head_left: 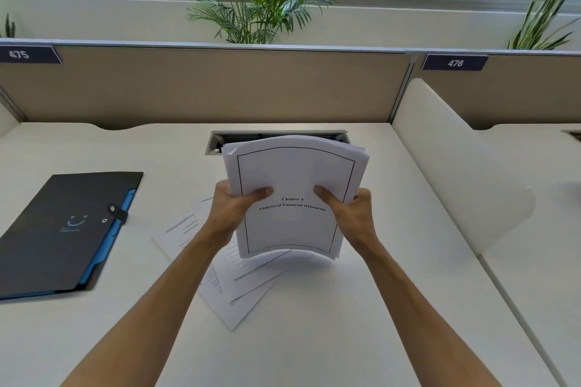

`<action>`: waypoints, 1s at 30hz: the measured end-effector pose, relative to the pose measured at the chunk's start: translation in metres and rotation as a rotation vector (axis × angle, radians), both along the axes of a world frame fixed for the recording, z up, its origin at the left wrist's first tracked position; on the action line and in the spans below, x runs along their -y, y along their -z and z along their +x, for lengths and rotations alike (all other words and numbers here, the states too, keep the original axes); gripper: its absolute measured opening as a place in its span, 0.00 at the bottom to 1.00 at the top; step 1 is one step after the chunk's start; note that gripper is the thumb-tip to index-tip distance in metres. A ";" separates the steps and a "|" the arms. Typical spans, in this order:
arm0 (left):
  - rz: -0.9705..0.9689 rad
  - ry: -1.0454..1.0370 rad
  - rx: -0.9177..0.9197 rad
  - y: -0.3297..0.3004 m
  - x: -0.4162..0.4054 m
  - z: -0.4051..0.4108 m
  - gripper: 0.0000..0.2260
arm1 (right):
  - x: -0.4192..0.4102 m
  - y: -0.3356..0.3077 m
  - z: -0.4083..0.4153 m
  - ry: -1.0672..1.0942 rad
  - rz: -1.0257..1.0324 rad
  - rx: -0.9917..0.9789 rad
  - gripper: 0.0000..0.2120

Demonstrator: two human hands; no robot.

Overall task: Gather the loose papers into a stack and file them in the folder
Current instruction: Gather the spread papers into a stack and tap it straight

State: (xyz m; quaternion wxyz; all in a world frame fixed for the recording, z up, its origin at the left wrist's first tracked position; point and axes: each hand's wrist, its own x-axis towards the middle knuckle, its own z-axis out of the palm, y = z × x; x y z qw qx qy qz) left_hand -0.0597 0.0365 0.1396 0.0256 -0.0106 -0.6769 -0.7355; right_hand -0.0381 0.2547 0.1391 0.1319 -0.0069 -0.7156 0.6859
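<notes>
A stack of white papers (294, 173) stands nearly upright above the middle of the desk, its top sheet reading "Chapter 5". My left hand (234, 207) grips its left edge and my right hand (349, 209) its right edge, both thumbs pressed on the front page. Beneath the stack, a few loose printed sheets (232, 286) lie fanned out flat on the desk. A black folder (63, 229) with blue inner pockets and a snap strap lies closed at the left, apart from both hands.
The white desk (314, 339) ends at a beige partition (204, 88) behind. A cable slot (217, 141) sits just behind the stack. A white curved divider (456, 166) bounds the right side. Plants stand beyond the partition.
</notes>
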 end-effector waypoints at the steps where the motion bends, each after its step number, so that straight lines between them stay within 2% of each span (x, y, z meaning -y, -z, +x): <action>1: 0.001 0.006 -0.008 0.001 -0.002 0.001 0.13 | 0.001 0.001 0.000 0.014 -0.016 -0.001 0.07; 7: -0.018 0.005 0.043 0.026 -0.006 0.006 0.09 | 0.005 0.025 0.000 0.019 -0.039 0.060 0.03; 12: -0.016 -0.057 0.084 0.035 -0.008 0.006 0.04 | 0.005 0.048 -0.003 0.015 0.035 0.107 0.05; 14: 0.010 -0.109 0.122 0.034 -0.006 0.001 0.05 | 0.005 0.057 -0.004 0.033 0.063 0.116 0.08; 17: 0.066 -0.162 0.208 0.032 -0.004 -0.007 0.13 | 0.004 0.065 -0.006 0.045 0.103 0.082 0.15; 19: 0.133 -0.197 0.269 0.029 -0.002 -0.010 0.12 | 0.004 0.067 -0.007 0.030 0.143 0.081 0.16; 21: 0.174 -0.216 0.325 0.027 0.000 -0.012 0.07 | 0.004 0.066 -0.009 0.025 0.169 0.095 0.10; 23: 0.188 -0.235 0.373 0.030 0.003 -0.014 0.08 | 0.005 0.064 -0.011 0.033 0.177 0.105 0.05; 25: 0.194 -0.250 0.405 0.035 0.007 -0.014 0.11 | 0.005 0.063 -0.012 0.041 0.171 0.125 0.04; 30: 0.125 -0.262 0.452 0.044 0.014 -0.008 0.07 | 0.002 0.073 -0.013 0.021 0.183 0.200 0.05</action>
